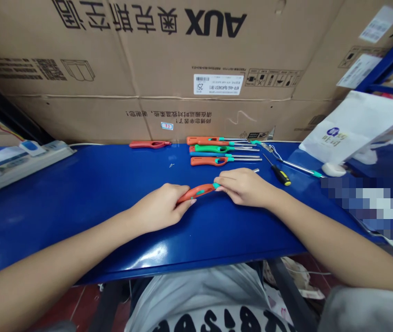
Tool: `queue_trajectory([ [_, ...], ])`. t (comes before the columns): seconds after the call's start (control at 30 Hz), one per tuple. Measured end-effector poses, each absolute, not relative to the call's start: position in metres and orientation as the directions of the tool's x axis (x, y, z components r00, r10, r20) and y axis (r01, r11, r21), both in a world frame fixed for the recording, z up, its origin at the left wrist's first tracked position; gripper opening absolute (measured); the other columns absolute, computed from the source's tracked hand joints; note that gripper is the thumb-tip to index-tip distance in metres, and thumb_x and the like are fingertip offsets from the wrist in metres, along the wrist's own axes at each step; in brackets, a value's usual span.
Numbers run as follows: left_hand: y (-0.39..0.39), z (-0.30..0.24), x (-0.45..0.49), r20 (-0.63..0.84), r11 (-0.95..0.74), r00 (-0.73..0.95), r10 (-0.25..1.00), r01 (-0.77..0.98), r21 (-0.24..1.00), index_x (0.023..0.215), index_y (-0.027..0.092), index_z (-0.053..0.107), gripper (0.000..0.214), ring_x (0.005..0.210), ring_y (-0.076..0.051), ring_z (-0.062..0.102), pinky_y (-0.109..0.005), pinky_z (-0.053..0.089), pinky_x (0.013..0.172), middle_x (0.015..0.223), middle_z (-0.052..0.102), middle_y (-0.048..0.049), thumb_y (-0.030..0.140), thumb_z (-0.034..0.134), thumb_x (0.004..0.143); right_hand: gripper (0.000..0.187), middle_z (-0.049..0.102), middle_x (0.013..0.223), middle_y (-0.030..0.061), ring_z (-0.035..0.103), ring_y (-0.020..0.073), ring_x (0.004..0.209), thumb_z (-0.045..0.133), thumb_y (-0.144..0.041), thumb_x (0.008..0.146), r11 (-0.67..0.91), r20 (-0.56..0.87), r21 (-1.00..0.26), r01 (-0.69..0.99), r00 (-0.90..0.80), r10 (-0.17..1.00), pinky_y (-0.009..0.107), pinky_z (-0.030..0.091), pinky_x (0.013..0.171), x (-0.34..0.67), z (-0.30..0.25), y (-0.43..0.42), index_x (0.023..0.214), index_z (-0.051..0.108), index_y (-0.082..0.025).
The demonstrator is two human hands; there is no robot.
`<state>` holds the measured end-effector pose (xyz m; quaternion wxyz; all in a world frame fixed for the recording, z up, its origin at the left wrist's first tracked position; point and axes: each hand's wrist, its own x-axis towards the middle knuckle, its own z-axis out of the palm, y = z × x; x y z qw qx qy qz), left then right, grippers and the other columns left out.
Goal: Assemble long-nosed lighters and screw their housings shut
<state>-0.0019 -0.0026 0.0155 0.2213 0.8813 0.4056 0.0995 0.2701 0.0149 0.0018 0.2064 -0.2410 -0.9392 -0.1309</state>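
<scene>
An orange lighter [205, 189] with teal parts is held between my two hands above the blue table. My left hand [163, 205] is closed round its handle end. My right hand [243, 186] grips the neck by the teal collar, and the metal tip shows past my knuckles. Behind my hands lie several long-necked lighters with metal barrels, among them a green one [210, 148] and a nearer orange one [208, 161]. Farther left rests a red lighter handle [149, 144] with no barrel showing.
A screwdriver [281, 175] with a black-yellow handle lies at right, beside a metal lighter barrel [298, 167] with wires. A white paper bag [348, 124] stands behind it. A power strip [26, 161] is at left. A large cardboard box [168, 69] walls the back.
</scene>
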Motion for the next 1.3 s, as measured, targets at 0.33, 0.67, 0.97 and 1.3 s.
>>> queue_trajectory([
  [0.33,0.009,0.010,-0.001,0.136,-0.656,0.650,0.748,0.691,0.303,0.081,0.019,0.057,0.024,0.069,-0.019,0.060,-0.029,0.039,0.061,0.078,0.064,-0.0032,0.034,0.047,0.097,0.023,0.070,0.090,0.0104,0.062,0.0189,0.079,0.045,-0.026,0.103,0.833,0.446,0.001,0.553,-0.746,0.495,0.030,0.045,0.070,0.269,-0.001,0.021,0.101,0.065,-0.015],
  [0.67,0.021,0.003,-0.011,0.162,-0.718,0.701,0.695,0.662,0.214,0.128,0.019,0.063,0.041,0.093,-0.023,0.067,-0.033,0.053,0.078,0.113,0.066,-0.0079,0.045,0.051,0.098,0.015,0.064,0.079,0.0012,0.052,0.0141,0.067,0.066,-0.033,0.086,0.561,0.014,-0.332,0.758,-0.591,0.807,0.025,0.034,0.060,0.304,0.017,0.039,0.087,0.060,-0.019],
  [0.97,0.022,0.002,-0.009,0.135,-0.693,0.688,0.713,0.661,0.288,0.125,0.020,0.065,0.037,0.089,-0.021,0.066,-0.031,0.052,0.074,0.116,0.064,-0.0076,0.041,0.055,0.096,0.025,0.062,0.085,0.0032,0.054,0.0155,0.075,0.066,-0.043,0.085,0.537,-0.143,-0.403,0.741,-0.631,0.763,0.026,0.041,0.066,0.306,0.026,0.034,0.085,0.061,-0.018],
  [1.3,0.024,0.006,-0.009,0.081,-0.651,0.668,0.740,0.679,0.341,0.115,0.017,0.068,0.032,0.081,-0.021,0.064,-0.033,0.051,0.071,0.104,0.065,-0.0085,0.039,0.058,0.093,0.021,0.070,0.093,0.0099,0.064,0.0225,0.079,0.061,-0.039,0.088,0.108,-0.114,-0.100,0.989,-0.119,0.986,0.032,0.047,0.069,0.357,0.049,0.034,0.093,0.062,-0.019],
])
